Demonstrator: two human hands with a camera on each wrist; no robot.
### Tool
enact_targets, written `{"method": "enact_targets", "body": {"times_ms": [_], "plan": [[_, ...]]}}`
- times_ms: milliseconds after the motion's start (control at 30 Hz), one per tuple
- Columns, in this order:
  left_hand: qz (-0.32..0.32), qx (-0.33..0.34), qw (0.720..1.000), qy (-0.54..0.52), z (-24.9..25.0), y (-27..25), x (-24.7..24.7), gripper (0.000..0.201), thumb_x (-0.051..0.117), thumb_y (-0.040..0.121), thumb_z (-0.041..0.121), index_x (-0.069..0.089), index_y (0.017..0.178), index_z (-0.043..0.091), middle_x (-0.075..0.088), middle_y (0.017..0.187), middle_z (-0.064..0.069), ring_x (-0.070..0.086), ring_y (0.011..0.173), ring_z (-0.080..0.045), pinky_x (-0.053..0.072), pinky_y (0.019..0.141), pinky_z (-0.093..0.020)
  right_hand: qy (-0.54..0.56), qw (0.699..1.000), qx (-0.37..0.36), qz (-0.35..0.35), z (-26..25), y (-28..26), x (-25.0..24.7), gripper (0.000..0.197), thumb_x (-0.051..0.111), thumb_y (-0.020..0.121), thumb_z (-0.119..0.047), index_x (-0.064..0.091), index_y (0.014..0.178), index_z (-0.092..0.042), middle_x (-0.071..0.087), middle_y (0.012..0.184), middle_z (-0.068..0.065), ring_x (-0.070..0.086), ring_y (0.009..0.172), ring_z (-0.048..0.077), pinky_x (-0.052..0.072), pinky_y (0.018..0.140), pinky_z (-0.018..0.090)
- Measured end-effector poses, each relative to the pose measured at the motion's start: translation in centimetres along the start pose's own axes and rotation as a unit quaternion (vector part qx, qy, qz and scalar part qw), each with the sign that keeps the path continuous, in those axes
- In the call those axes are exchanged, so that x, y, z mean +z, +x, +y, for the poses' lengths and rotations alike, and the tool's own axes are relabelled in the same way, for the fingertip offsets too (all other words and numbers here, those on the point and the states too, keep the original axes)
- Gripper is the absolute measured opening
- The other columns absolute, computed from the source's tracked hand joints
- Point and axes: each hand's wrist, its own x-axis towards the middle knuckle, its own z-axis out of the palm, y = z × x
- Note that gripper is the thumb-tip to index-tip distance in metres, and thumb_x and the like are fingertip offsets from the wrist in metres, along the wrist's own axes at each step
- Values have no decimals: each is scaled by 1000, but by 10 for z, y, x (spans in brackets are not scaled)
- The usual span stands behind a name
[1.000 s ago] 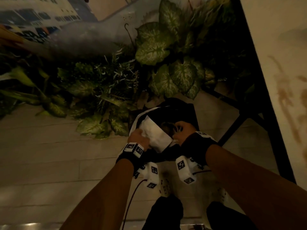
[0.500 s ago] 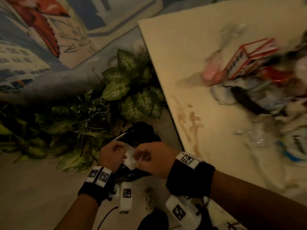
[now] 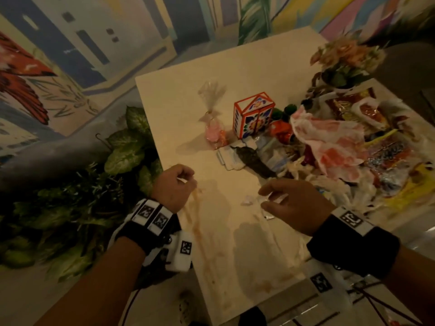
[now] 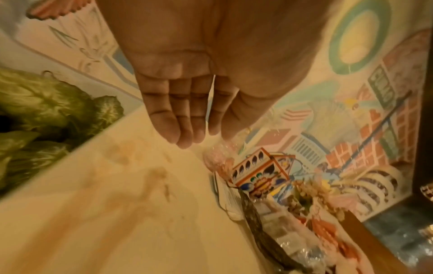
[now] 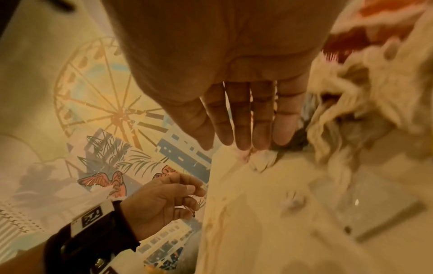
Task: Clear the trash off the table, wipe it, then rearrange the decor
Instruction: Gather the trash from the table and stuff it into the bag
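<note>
My left hand (image 3: 188, 178) hovers at the left edge of the cream table (image 3: 235, 67), fingers loosely curled and empty; the left wrist view shows its bare palm (image 4: 187, 137). Over the table's near middle my right hand (image 3: 266, 196) is spread and empty, just above a small white scrap (image 3: 247, 201) and a clear wrapper (image 3: 268, 214). A heap of trash (image 3: 341, 156), made of wrappers, tissues and a pink-stained paper, covers the right side. A red, white and blue patterned box (image 3: 253, 114) and a cellophane bag of pink sweets (image 3: 213, 128) stand behind it.
Brown smears (image 3: 197, 222) run along the table's left side. A pot of pale flowers (image 3: 341, 62) stands at the back right. Leafy plants (image 3: 122, 156) fill the floor left of the table, below a painted wall.
Both hands have left the black bag and white paper on the floor by the plants and risen to the table, empty. The head view swung up and right.
</note>
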Motion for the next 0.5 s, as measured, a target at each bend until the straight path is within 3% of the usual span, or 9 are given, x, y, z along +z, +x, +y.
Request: {"method": "enact_targets", "body": {"times_ms": [133, 267, 400, 500], "plan": [[-15, 9, 998, 60, 33, 17, 36, 19, 71, 79, 17, 64, 96, 17, 63, 91, 2, 58, 77, -20, 50, 75, -29, -66, 997, -31, 32, 12, 6, -32, 26, 67, 83, -27, 64, 108, -20, 59, 99, -5, 52, 85, 10, 39, 74, 24], [-36, 25, 995, 93, 61, 19, 59, 24, 70, 79, 17, 63, 101, 16, 65, 100, -2, 56, 81, -18, 45, 76, -26, -139, 981, -79, 110, 31, 12, -59, 24, 71, 75, -18, 67, 99, -14, 63, 104, 7, 54, 97, 27, 35, 78, 27], [-80, 62, 981, 167, 83, 14, 79, 36, 68, 81, 21, 59, 116, 17, 59, 116, -5, 58, 97, -23, 42, 83, -26, -188, 966, -37, 172, 60, 14, -86, 41, 81, 63, -21, 67, 101, -15, 57, 107, 13, 50, 101, 36, 42, 84, 40], [-142, 101, 957, 231, 94, 17, 99, 66, 71, 78, 27, 42, 137, 23, 39, 136, -8, 48, 118, -27, 41, 96, -29, -252, 959, -36, 127, 63, 21, -87, 56, 77, 61, -39, 61, 113, -27, 46, 127, 13, 42, 113, 39, 44, 89, 50]]}}
